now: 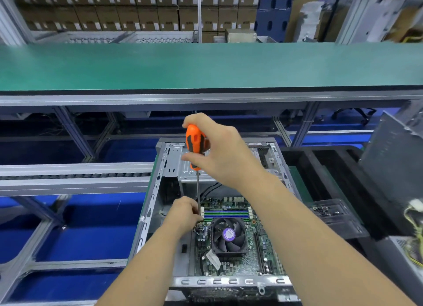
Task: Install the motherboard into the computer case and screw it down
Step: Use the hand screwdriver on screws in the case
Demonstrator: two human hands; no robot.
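nearest you, the motherboard (pixel 231 244) already lies flat inside the computer case (pixel 160 191), its cooler fan (pixel 229 234) just right of and nearer than your left fingers, so this looks like the screwing-down step. your left hand (pixel 183 214) sits low at the board's left edge, fingers curled together and pinching the lower shaft of the screwdriver (pixel 194 145), likely to steady the tip on a screw; the tip and any screw are hidden under those fingers. above them the shaft rises nearly upright to your right hand (pixel 219 150), whose fingers and thumb wrap the orange handle from the right, placed high to turn it. beyond both hands lies the case's bare drive bay, then the green bench top (pixel 206 65).
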